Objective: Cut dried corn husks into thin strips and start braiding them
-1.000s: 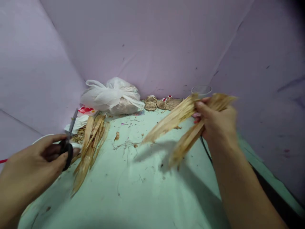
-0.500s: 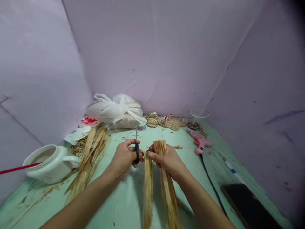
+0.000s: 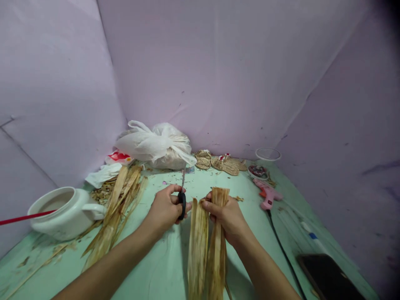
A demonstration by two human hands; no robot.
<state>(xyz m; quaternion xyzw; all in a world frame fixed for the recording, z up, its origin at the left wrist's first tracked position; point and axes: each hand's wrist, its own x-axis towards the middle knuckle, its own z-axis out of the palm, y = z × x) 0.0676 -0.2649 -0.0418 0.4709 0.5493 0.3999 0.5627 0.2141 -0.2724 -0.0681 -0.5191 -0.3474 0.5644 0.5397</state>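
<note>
My left hand (image 3: 168, 206) is closed around the black-handled scissors (image 3: 182, 200), whose thin blades point away from me. In my right hand (image 3: 229, 216) several dried leaf strips (image 3: 217, 258) are gripped near their upper ends and hang down toward me. One flat dried leaf strip (image 3: 198, 246) is pinched at its top between the right thumb and fingers, a little apart from the others. The left fingertips are close to that strip's top edge; whether they touch it I cannot tell.
A pile of dried leaves (image 3: 115, 208) and a white pot (image 3: 64, 212) lie left. At the back sit a white plastic bag (image 3: 156, 143) and woven slippers (image 3: 226, 163). A pink glue gun (image 3: 268, 194) with its cord and a dark phone (image 3: 328, 277) are on the right.
The pinched strip has opened out wider, and my left fingers have drawn slightly away from its top. Both hands keep what they held; the whole view has shifted a little.
</note>
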